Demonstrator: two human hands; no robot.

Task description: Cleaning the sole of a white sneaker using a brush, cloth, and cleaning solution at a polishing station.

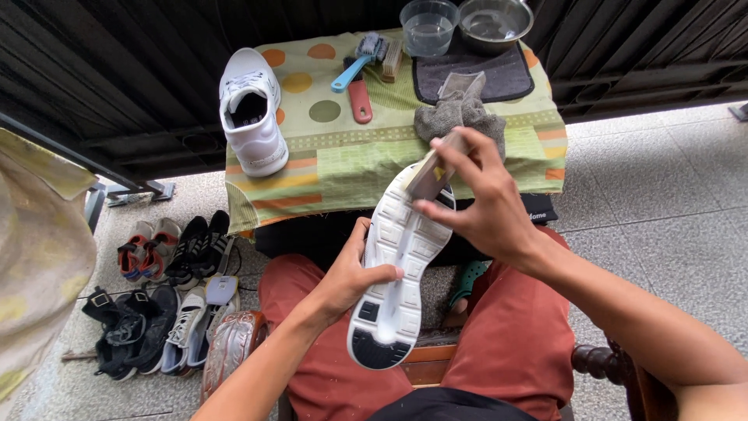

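Observation:
My left hand grips a white sneaker by its side, sole turned up toward me, with black patches at heel and toe. Pressed against the toe end of that sole is a small wooden-backed brush, held in my right hand. Both hands are above my lap in red trousers. The matching white sneaker stands upright on the left of a small table covered by a green dotted cloth.
On the table lie a blue-handled brush, a red-handled brush, a grey rag, a dark mat, a clear plastic cup and a metal bowl. Several shoes sit on the floor at left.

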